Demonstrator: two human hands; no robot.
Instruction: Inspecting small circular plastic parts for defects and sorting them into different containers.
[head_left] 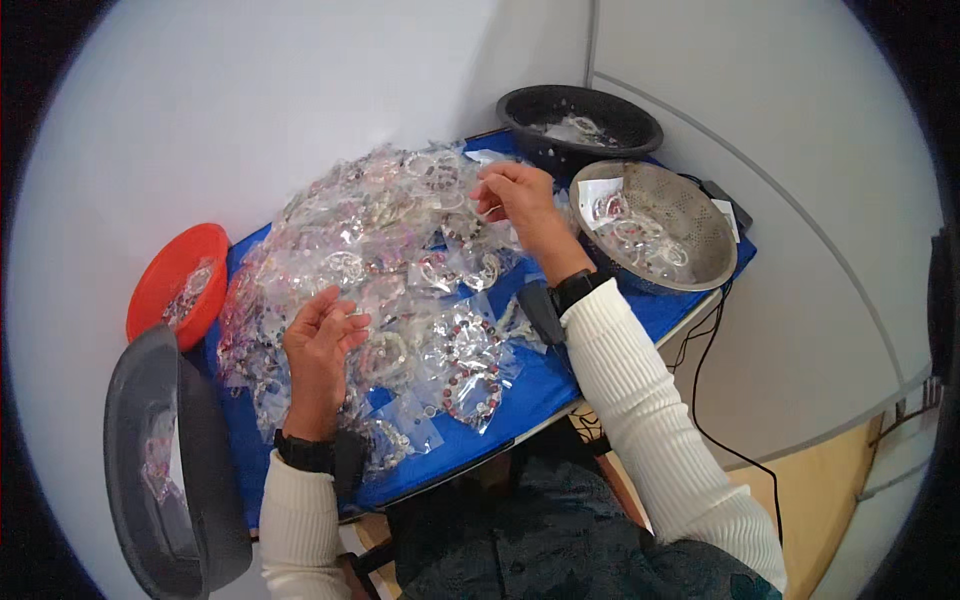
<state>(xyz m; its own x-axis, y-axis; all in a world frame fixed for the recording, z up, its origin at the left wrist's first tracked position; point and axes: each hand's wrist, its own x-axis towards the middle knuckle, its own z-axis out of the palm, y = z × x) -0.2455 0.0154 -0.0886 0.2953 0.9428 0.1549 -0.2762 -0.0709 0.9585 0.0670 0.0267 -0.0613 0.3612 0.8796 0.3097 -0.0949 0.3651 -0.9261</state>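
A large heap of clear plastic bags with beaded bracelets (pixel 350 240) covers much of the blue tabletop (pixel 460 440). Over the near left part of this heap is my left hand (pixel 322 345), its fingers loosely bent and apart, with nothing visible in them. My right hand (pixel 522 200) is at the heap's right side, fingers curled and tips close together; what they hold, if anything, I cannot make out. Between the hands and the near edge lies a bagged bracelet of dark red and silver beads (pixel 472 370).
A metal colander (pixel 705 225) with bagged bracelets stands on the right, a black basin (pixel 515 105) behind it. On the left are a red bowl (pixel 150 285) and a grey basin (pixel 135 430), both holding bags. A black cable (pixel 697 400) hangs off the right edge.
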